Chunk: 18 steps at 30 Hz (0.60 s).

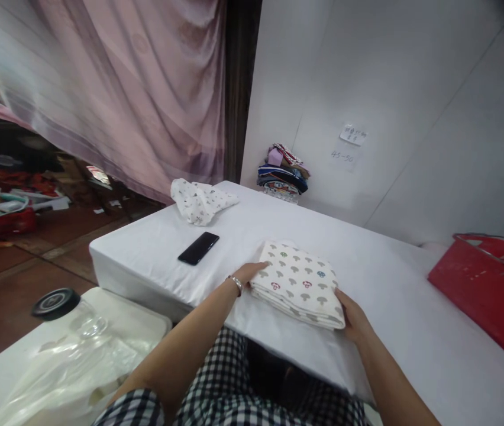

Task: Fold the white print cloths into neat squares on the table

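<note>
A folded white cloth (300, 283) printed with small mushrooms lies near the front edge of the white table (367, 260). My left hand (248, 274), with a bracelet at the wrist, grips the cloth's left edge. My right hand (353, 320) holds its near right corner, with the fingers tucked under the fabric. Both hands are closed on the folded cloth.
A black phone (199, 248) lies left of the cloth. A crumpled patterned cloth (199, 201) sits at the far left corner, and a stack of folded clothes (283, 173) stands against the wall. A red basket (489, 290) is at the right. A plastic-wrapped container with a black lid (55, 303) is at lower left.
</note>
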Available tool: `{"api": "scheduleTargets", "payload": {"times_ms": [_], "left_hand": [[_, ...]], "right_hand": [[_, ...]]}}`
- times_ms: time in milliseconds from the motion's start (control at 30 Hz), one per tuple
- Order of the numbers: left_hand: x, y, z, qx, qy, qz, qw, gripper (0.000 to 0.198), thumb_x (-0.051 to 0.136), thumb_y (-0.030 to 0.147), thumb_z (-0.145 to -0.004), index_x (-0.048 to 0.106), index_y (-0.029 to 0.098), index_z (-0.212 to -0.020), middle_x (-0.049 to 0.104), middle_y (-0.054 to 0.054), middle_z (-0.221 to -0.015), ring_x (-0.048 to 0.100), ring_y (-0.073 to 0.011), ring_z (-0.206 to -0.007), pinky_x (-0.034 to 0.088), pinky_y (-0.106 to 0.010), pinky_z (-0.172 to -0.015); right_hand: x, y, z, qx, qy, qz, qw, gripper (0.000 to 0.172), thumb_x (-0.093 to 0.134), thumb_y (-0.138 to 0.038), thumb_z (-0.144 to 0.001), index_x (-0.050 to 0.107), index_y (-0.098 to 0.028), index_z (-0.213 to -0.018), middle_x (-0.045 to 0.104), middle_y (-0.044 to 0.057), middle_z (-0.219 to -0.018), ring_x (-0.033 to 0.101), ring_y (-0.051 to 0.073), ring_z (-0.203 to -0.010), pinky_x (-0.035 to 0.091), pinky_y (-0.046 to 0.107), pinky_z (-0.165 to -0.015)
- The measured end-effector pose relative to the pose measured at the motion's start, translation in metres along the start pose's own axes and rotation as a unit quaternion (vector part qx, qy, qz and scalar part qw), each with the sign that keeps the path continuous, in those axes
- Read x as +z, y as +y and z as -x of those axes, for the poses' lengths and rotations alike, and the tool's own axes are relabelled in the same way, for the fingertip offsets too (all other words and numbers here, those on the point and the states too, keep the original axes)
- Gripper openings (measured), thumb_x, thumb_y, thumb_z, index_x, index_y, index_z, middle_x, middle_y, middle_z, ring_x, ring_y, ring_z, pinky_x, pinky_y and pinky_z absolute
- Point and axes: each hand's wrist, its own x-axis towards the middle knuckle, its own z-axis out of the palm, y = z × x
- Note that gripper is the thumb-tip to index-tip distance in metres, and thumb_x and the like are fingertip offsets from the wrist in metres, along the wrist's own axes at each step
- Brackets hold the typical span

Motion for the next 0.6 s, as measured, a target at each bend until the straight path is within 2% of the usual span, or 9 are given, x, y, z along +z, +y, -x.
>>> {"api": "scheduleTargets", "payload": {"times_ms": [100,133,233,300,400,600], "left_hand": [[-0.002,0.002,0.006,-0.018,-0.037,0.061,0.997,0.038,0.062,0.047,-0.067,0.062,0.015,-0.087,0.069,-0.009,-0.091,0.064,-0.0231,-0.085,0.052,-0.029,-0.067],[-0.003,0.002,0.008,-0.028,-0.055,0.085,0.994,0.038,0.063,0.047,-0.066,0.062,0.014,-0.086,0.069,-0.009,-0.089,0.064,-0.0238,-0.085,0.052,-0.03,-0.068],[-0.007,0.001,0.012,-0.045,-0.087,0.135,0.986,0.037,0.069,0.043,-0.062,0.062,0.014,-0.083,0.07,-0.009,-0.082,0.064,-0.025,-0.084,0.051,-0.032,-0.07],[-0.008,0.0,0.014,-0.034,-0.074,0.135,0.987,0.036,0.072,0.04,-0.059,0.061,0.015,-0.083,0.069,-0.008,-0.081,0.064,-0.0247,-0.084,0.051,-0.032,-0.07],[-0.009,-0.002,0.02,-0.014,-0.058,0.125,0.99,0.042,0.075,0.037,-0.057,0.059,0.014,-0.088,0.069,-0.01,-0.089,0.063,-0.0247,-0.086,0.051,-0.032,-0.07],[-0.01,-0.009,0.026,0.009,-0.081,0.096,0.992,0.06,0.077,0.035,-0.052,0.056,0.013,-0.104,0.065,-0.013,-0.103,0.062,-0.0265,-0.092,0.051,-0.032,-0.068]], "right_hand": [[0.005,-0.008,0.004,0.158,-0.081,-0.146,0.973,0.053,0.062,-0.043,-0.074,0.054,-0.01,-0.115,0.066,0.013,-0.102,0.062,0.025,-0.096,0.049,0.038,-0.086],[0.007,-0.011,0.004,0.178,-0.095,-0.171,0.964,0.053,0.06,-0.043,-0.075,0.053,-0.01,-0.116,0.066,0.013,-0.104,0.062,0.024,-0.097,0.048,0.038,-0.088],[0.013,-0.014,0.001,0.203,-0.126,-0.195,0.951,0.053,0.057,-0.045,-0.078,0.051,-0.011,-0.118,0.065,0.012,-0.105,0.061,0.024,-0.097,0.047,0.038,-0.089],[0.014,-0.014,-0.001,0.218,-0.122,-0.193,0.949,0.053,0.058,-0.043,-0.078,0.051,-0.01,-0.119,0.066,0.013,-0.103,0.062,0.024,-0.096,0.047,0.039,-0.089],[0.011,-0.009,-0.004,0.234,-0.099,-0.19,0.948,0.052,0.062,-0.035,-0.075,0.051,-0.009,-0.119,0.068,0.013,-0.098,0.063,0.026,-0.092,0.048,0.04,-0.087],[0.004,0.0,-0.003,0.228,-0.073,-0.193,0.952,0.053,0.065,-0.029,-0.071,0.051,-0.01,-0.119,0.068,0.013,-0.096,0.064,0.027,-0.09,0.051,0.04,-0.083]]}}
